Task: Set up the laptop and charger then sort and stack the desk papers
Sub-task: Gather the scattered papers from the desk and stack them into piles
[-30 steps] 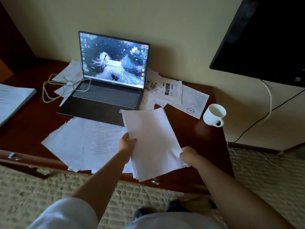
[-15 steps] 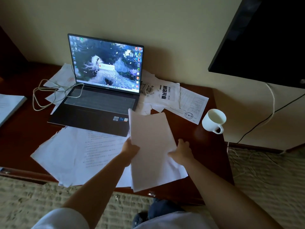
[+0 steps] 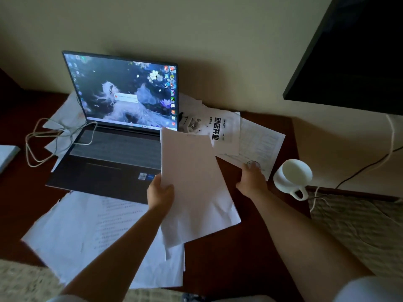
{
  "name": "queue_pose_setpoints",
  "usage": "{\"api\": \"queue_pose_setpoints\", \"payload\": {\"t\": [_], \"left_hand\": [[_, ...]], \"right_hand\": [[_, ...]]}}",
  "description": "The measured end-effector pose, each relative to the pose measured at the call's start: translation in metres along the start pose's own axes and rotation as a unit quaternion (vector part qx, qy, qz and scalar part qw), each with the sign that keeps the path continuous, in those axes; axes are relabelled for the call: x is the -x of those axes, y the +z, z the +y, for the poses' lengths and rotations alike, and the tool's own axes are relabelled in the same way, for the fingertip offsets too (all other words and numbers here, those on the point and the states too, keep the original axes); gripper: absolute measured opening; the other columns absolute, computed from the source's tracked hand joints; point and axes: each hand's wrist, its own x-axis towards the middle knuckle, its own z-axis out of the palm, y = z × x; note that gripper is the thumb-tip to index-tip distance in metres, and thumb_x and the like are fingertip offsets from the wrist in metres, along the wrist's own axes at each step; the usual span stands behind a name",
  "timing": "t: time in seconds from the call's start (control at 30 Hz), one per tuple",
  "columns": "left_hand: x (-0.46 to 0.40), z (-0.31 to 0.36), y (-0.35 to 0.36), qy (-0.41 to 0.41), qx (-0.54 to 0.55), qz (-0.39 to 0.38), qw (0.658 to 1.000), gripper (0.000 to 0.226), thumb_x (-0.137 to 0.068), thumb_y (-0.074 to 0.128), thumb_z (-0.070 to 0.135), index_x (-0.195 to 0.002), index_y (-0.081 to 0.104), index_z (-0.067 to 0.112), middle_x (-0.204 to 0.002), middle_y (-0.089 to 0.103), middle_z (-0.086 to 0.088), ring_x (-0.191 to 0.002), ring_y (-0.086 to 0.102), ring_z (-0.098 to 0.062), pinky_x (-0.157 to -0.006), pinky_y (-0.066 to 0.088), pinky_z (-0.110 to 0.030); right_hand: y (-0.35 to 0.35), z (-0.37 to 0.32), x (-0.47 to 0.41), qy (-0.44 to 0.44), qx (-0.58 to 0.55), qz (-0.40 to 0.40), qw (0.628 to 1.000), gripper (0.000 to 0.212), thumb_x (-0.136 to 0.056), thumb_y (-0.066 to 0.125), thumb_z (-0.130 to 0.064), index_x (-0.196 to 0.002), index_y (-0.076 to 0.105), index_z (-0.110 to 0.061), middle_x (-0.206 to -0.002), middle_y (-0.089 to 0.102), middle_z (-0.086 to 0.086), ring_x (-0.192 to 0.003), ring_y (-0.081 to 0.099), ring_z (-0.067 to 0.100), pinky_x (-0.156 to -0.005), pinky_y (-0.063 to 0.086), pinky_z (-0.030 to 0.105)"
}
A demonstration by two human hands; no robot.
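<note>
The right hand (image 3: 251,179) is leaving the thin sheaf of blank white paper sheets (image 3: 194,184) it was steadying a second ago and is reaching toward the right of centre, its fingers now landing on the printed white form with a round stamp (image 3: 261,144). The left hand (image 3: 160,192) is keeping its pinch on the sheaf's left edge, carrying it alone, tilted up over the front right corner of the open dark-grey laptop (image 3: 113,149).

The right hand is curling loosely over the form's near corner; whether it is gripping yet I cannot tell. This suggests the sorting is moving on to collecting the next sheet.

The sheaf is looking slightly creased near its lower edge. More loose white printed pages (image 3: 87,232) are lying spread at lower left on the dark red-brown wooden desk (image 3: 229,258), still unstacked.
</note>
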Motion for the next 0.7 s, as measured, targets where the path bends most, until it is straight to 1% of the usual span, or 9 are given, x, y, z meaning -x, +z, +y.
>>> {"api": "queue_pose_setpoints", "payload": {"t": [0.1,0.17,0.23,0.33,0.4,0.5,0.57,0.63,0.7], "left_hand": [[-0.004,-0.003,0.006,-0.011,-0.010,0.005,1.000,0.032,-0.084,0.049,-0.004,-0.111,0.059,0.010,-0.099,0.061,-0.005,-0.086,0.056,-0.021,-0.078,0.047,-0.032],[-0.004,-0.006,0.008,-0.025,-0.004,0.006,1.000,0.028,-0.083,0.049,-0.005,-0.103,0.058,0.012,-0.095,0.061,-0.004,-0.083,0.056,-0.021,-0.075,0.047,-0.031],[-0.013,-0.005,0.012,-0.032,-0.004,0.007,0.999,0.027,-0.081,0.050,-0.005,-0.099,0.057,0.014,-0.091,0.061,-0.003,-0.081,0.057,-0.021,-0.075,0.049,-0.033],[-0.016,-0.008,0.014,-0.044,0.003,0.006,0.999,0.027,-0.081,0.051,-0.003,-0.098,0.057,0.017,-0.090,0.061,-0.002,-0.082,0.059,-0.022,-0.075,0.049,-0.034],[-0.019,-0.009,0.014,-0.045,0.007,0.009,0.999,0.027,-0.081,0.051,-0.002,-0.099,0.057,0.017,-0.090,0.061,-0.001,-0.082,0.058,-0.021,-0.074,0.047,-0.032],[-0.017,-0.009,0.013,-0.043,0.021,0.027,0.998,0.027,-0.081,0.050,-0.003,-0.096,0.056,0.019,-0.089,0.061,-0.001,-0.084,0.059,-0.023,-0.074,0.047,-0.033],[-0.014,-0.008,0.010,-0.044,0.025,0.052,0.997,0.029,-0.080,0.049,-0.003,-0.097,0.056,0.020,-0.091,0.061,-0.001,-0.085,0.059,-0.024,-0.077,0.048,-0.035],[-0.009,-0.008,0.006,-0.049,0.035,0.083,0.995,0.034,-0.079,0.047,-0.003,-0.102,0.057,0.019,-0.094,0.061,-0.002,-0.087,0.058,-0.024,-0.080,0.048,-0.037],[-0.003,-0.006,0.003,-0.049,0.059,0.103,0.992,0.042,-0.078,0.045,-0.005,-0.110,0.056,0.019,-0.097,0.061,-0.002,-0.088,0.057,-0.024,-0.082,0.048,-0.038]], "right_hand": [[-0.007,-0.004,-0.020,-0.018,0.070,-0.013,0.997,0.052,-0.087,0.057,-0.010,-0.135,0.036,-0.009,-0.136,0.037,0.025,-0.122,0.044,0.041,-0.095,0.046,0.044],[-0.011,-0.009,-0.026,-0.039,0.136,-0.004,0.990,0.045,-0.092,0.049,-0.007,-0.135,0.037,-0.006,-0.126,0.051,0.023,-0.112,0.056,0.037,-0.089,0.050,0.041],[-0.015,-0.012,-0.039,-0.052,0.178,0.005,0.983,0.032,-0.094,0.045,-0.007,-0.126,0.044,-0.004,-0.112,0.062,0.017,-0.103,0.062,0.032,-0.082,0.052,0.038],[-0.016,-0.012,-0.038,-0.061,0.217,0.002,0.974,0.020,-0.093,0.044,-0.003,-0.110,0.054,-0.003,-0.104,0.066,0.012,-0.096,0.066,0.029,-0.078,0.054,0.036],[-0.012,-0.012,-0.036,-0.084,0.248,0.012,0.965,0.017,-0.089,0.050,0.000,-0.104,0.058,-0.004,-0.100,0.067,0.009,-0.092,0.067,0.026,-0.075,0.055,0.033],[-0.016,-0.016,-0.029,-0.089,0.281,0.035,0.955,0.011,-0.069,0.075,-0.010,-0.076,0.067,-0.012,-0.069,0.067,0.003,-0.063,0.067,0.019,-0.057,0.053,0.027],[-0.019,-0.019,-0.024,-0.089,0.247,0.082,0.961,0.011,-0.065,0.077,-0.014,-0.068,0.067,-0.015,-0.061,0.065,0.001,-0.059,0.064,0.018,-0.061,0.047,0.026],[-0.020,-0.030,-0.015,-0.061,0.132,0.084,0.986,0.002,-0.079,0.065,-0.015,-0.079,0.065,-0.013,-0.076,0.065,0.004,-0.075,0.062,0.022,-0.072,0.042,0.030],[-0.016,-0.046,-0.007,-0.028,0.004,0.068,0.997,0.010,-0.090,0.052,-0.016,-0.093,0.060,-0.011,-0.092,0.065,0.005,-0.087,0.061,0.023,-0.075,0.043,0.031]]}}
